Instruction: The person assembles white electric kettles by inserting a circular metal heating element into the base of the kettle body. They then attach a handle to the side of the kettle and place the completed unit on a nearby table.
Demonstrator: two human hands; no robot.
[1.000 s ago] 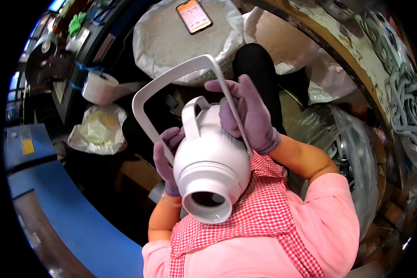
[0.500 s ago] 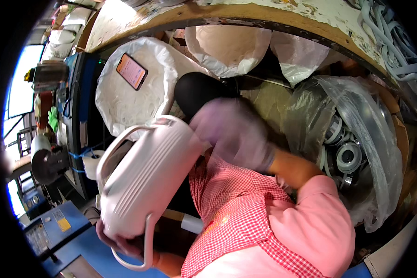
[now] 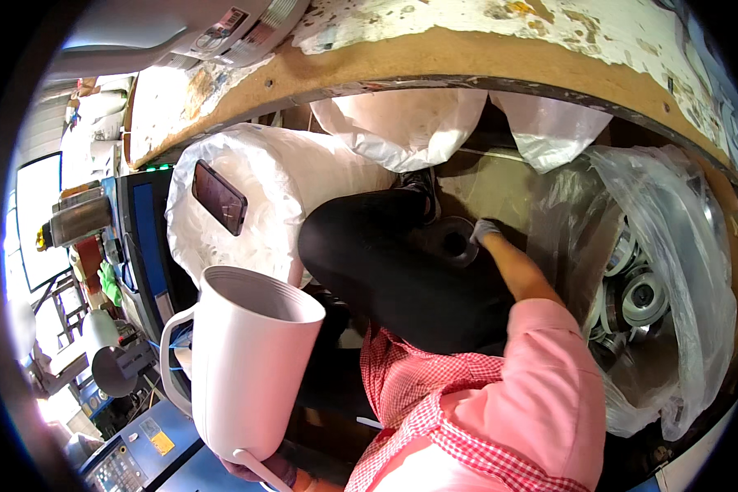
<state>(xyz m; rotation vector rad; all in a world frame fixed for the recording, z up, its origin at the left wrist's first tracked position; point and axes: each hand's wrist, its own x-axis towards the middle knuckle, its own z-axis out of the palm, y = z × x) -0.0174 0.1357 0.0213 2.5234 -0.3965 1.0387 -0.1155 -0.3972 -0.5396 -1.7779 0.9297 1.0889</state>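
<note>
My left hand (image 3: 258, 469), in a purple glove, grips the bottom of a white plastic jug body (image 3: 250, 361). The jug stands upright at lower left, its open mouth facing up and its handle on the left side. My right hand (image 3: 484, 230), in a grey glove, reaches down past my black-trousered knee (image 3: 385, 262). Its fingers close on the rim of a dark round part (image 3: 453, 243). My pink sleeve and red checked apron fill the lower middle.
A phone (image 3: 219, 197) lies on a bulging white sack (image 3: 303, 189). A clear plastic bag (image 3: 672, 246) of round metal parts (image 3: 644, 297) sits at right. A worn wooden bench edge (image 3: 467, 57) arches overhead, with white bags (image 3: 402, 123) under it. A blue machine panel (image 3: 135, 459) is at lower left.
The jug has swung from mouth-down in front of my chest to upright at my left. My right hand let go of it and reached down to the dark round part.
</note>
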